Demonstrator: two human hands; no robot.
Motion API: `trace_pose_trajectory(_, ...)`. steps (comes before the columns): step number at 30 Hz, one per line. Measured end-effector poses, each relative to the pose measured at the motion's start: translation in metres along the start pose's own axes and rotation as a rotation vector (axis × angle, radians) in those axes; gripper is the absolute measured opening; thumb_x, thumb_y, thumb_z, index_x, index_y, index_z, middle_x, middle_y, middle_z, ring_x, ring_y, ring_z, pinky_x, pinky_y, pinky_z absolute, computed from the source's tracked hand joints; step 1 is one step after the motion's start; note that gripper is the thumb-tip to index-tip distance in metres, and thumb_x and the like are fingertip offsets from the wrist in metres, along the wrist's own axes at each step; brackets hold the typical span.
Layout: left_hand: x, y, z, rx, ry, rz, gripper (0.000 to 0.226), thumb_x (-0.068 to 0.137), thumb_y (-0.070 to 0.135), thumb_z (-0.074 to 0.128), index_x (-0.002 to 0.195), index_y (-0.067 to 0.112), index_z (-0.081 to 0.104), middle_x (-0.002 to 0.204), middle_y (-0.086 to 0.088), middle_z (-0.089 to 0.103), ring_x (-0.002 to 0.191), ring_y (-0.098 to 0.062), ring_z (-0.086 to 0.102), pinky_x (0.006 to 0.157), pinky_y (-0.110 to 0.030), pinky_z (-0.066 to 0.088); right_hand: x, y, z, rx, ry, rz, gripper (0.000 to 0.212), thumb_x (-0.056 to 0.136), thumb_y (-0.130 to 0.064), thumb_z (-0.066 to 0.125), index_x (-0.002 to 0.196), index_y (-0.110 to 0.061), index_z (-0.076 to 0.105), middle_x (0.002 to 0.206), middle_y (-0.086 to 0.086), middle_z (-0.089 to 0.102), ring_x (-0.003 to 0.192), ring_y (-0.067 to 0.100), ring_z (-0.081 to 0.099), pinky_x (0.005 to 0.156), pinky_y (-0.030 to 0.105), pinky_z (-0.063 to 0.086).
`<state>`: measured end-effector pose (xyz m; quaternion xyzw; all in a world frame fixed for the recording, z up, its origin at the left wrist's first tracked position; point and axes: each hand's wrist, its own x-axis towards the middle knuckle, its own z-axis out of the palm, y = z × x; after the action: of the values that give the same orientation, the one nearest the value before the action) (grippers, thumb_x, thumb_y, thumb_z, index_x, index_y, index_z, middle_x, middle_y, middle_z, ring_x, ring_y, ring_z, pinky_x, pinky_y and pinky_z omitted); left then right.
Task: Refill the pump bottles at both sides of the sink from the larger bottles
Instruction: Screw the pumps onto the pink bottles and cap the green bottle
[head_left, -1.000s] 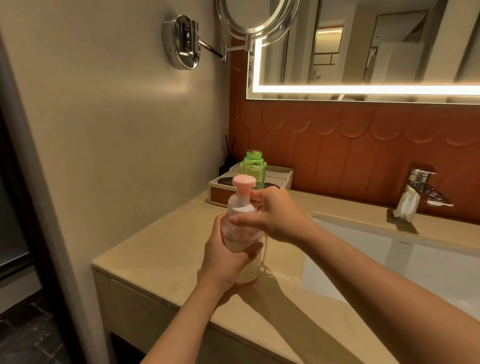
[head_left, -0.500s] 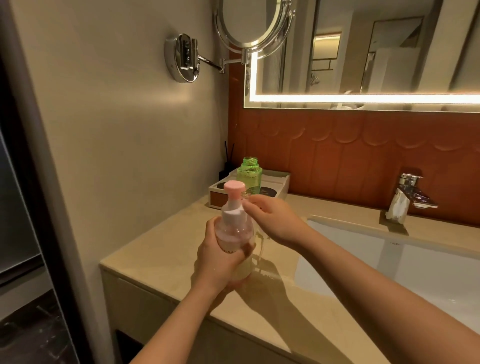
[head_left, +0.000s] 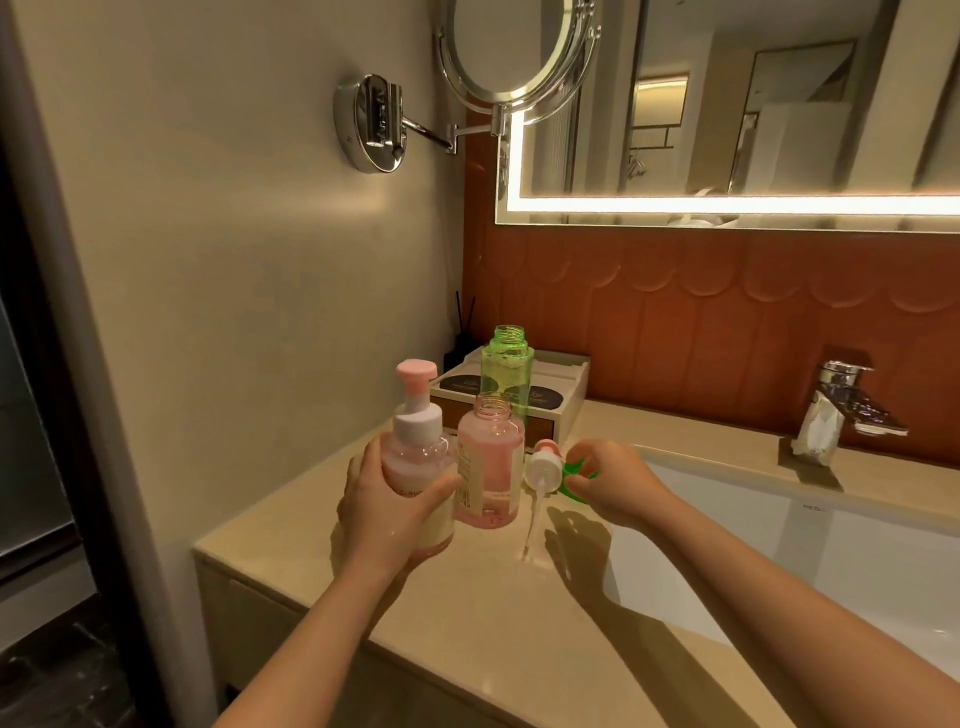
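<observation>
Fingers (head_left: 441, 491) of the left hand (head_left: 384, 512) wrap the capped pink pump bottle (head_left: 415, 457); right hand (head_left: 610, 480) pinches a green cap (head_left: 571, 480). Pink bottle (head_left: 491, 462) and green bottle (head_left: 506, 371) stand uncapped on the surface (head_left: 467, 597); refilling looks unfinished.

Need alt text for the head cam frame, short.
At a bathroom counter, the left hand grips a pink pump bottle beside an open pink bottle and an open green bottle. The right hand holds a green cap by a loose pump head, near the sink.
</observation>
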<state>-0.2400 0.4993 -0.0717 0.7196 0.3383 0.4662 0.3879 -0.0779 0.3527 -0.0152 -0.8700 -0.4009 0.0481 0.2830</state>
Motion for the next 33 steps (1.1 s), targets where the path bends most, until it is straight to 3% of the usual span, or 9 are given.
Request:
trace_pose_trajectory(9,0.026,-0.021,0.009,0.1,0.139,-0.047,0.088,0.064,0.058,0.074,0.137,0.028,0.035,0.139,0.001,0.044,0.122,-0.026,0.048,0.096,-0.054,0.043,0.039,-0.004,0.017,-0.097,0.046,-0.005,0.035,0.088,-0.023,0.061,0.121,-0.013,0.057,0.118,0.007,0.061,0.099,0.02,0.057,0.081,0.03,0.051)
trace_pose_trajectory(14,0.026,-0.029,0.01,0.137,0.169,-0.025,0.093,0.059,0.068,0.066,0.137,0.032,0.033,0.14,0.003,0.044,0.122,-0.028,0.049,0.094,-0.055,0.044,0.061,-0.011,0.026,-0.194,-0.016,0.015,0.029,0.087,-0.021,0.061,0.114,-0.011,0.063,0.108,0.008,0.065,0.087,0.018,0.056,0.078,0.03,0.053)
trace_pose_trajectory(19,0.022,-0.023,0.01,0.092,0.213,0.072,0.097,0.067,0.05,0.074,0.144,0.023,0.023,0.147,-0.004,0.034,0.132,-0.026,0.036,0.106,-0.054,0.032,0.073,-0.017,0.032,-0.284,-0.065,0.048,0.03,0.086,-0.022,0.063,0.113,-0.011,0.06,0.102,0.007,0.064,0.084,0.02,0.06,0.076,0.03,0.055)
trace_pose_trajectory(23,0.02,-0.021,0.009,0.044,0.233,0.115,0.092,0.069,0.055,0.067,0.143,0.019,0.026,0.144,-0.007,0.034,0.131,-0.027,0.034,0.108,-0.051,0.027,0.073,-0.02,0.038,-0.303,-0.047,0.037,0.028,0.087,-0.021,0.062,0.113,-0.011,0.057,0.097,0.005,0.061,0.083,0.021,0.057,0.073,0.029,0.053)
trace_pose_trajectory(28,0.018,-0.019,0.009,0.013,0.245,0.136,0.092,0.065,0.073,0.05,0.138,0.021,0.031,0.138,-0.007,0.038,0.126,-0.025,0.036,0.107,-0.049,0.028,0.071,-0.02,0.036,-0.222,-0.028,0.05,0.031,0.085,-0.019,0.064,0.114,-0.013,0.056,0.105,0.006,0.062,0.086,0.019,0.057,0.074,0.029,0.052)
trace_pose_trajectory(33,0.018,-0.02,0.01,-0.017,0.277,0.158,0.089,0.066,0.078,0.044,0.133,0.021,0.035,0.132,-0.008,0.041,0.117,-0.02,0.039,0.102,-0.049,0.031,0.063,-0.017,0.019,0.039,0.046,0.121,0.022,0.084,-0.019,0.063,0.1,-0.019,0.048,0.092,0.003,0.055,0.088,0.023,0.061,0.079,0.037,0.056)
